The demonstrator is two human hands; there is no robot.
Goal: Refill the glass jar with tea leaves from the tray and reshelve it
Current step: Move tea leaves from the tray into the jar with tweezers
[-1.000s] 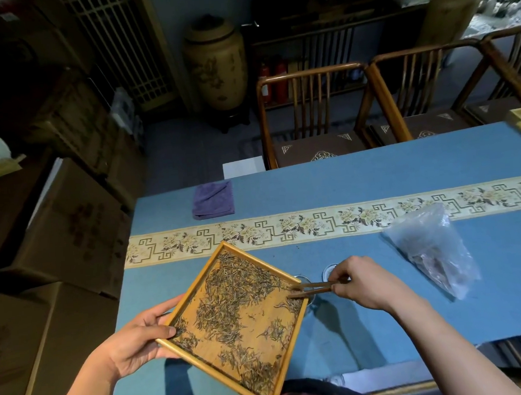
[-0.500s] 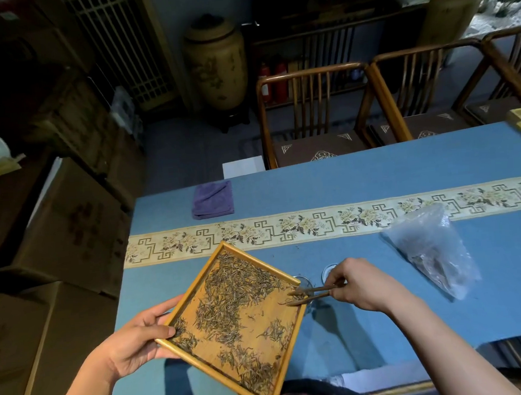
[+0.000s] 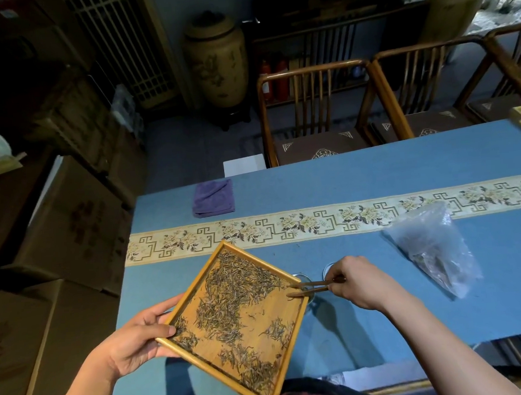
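Note:
My left hand [image 3: 139, 338] grips the left edge of a square bamboo tray [image 3: 301, 307], held above the blue table with dry tea leaves [image 3: 235, 294] scattered over it. My right hand [image 3: 356, 283] pinches wooden tweezers [image 3: 308, 288]; their tips are spread apart over the tray's right corner. A glass jar's rim [image 3: 301, 277] peeks out just behind that corner, mostly hidden by the tray. A second round glass piece [image 3: 327, 269], perhaps the lid, lies beside my right hand.
A clear plastic bag [image 3: 435, 246] with leaf remains lies on the right of the table [image 3: 374, 171]. A folded purple cloth [image 3: 213, 197] sits at the back left. Wooden chairs [image 3: 315, 113] stand behind the table; cardboard boxes [image 3: 69, 217] fill the floor left.
The tweezers' tips have opened wider at the tray's right corner. My right hand shifted slightly right. The tray and my left hand stay in place.

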